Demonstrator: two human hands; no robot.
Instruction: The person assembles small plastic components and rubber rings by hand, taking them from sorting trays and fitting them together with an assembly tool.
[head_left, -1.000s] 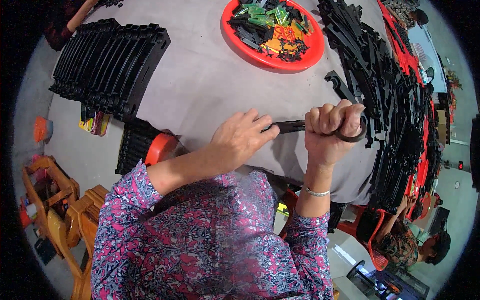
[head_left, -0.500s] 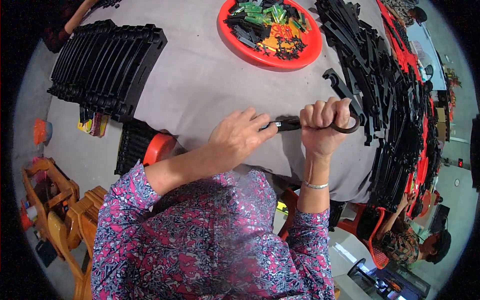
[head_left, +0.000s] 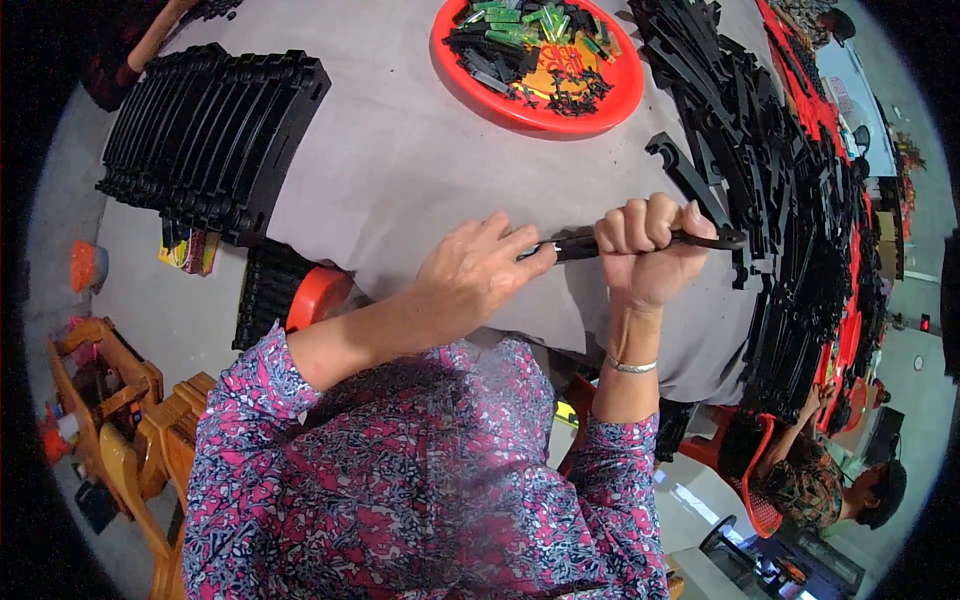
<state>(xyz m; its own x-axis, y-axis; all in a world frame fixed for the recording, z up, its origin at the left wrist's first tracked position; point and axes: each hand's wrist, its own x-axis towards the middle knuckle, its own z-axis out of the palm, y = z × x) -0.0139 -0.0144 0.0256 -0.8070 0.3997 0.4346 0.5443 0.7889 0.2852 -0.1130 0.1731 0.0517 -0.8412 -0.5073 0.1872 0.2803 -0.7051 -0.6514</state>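
Note:
A slim black plastic part point(head_left: 574, 248) is stretched level between my two hands, above the grey-covered table. My left hand point(head_left: 475, 275) pinches its left end, where a small pale spot shows near the fingertips. Around its right portion my right hand point(head_left: 645, 245) is closed in a fist, and a curved dark end sticks out past the thumb. Close beyond that fist, a loose black part with a hooked end point(head_left: 685, 180) lies on the cloth.
A round red tray point(head_left: 625, 105) of green and black pieces sits at the far middle. Long black parts point(head_left: 725, 120) are heaped along the right. At left stands a neat row of black parts point(head_left: 215, 140). Another person point(head_left: 815, 480) works at lower right; an arm point(head_left: 150, 42) shows at upper left.
My right fist has turned, so the part's curved end shows edge-on instead of as a round ring and reaches further right. My left hand stays almost in place.

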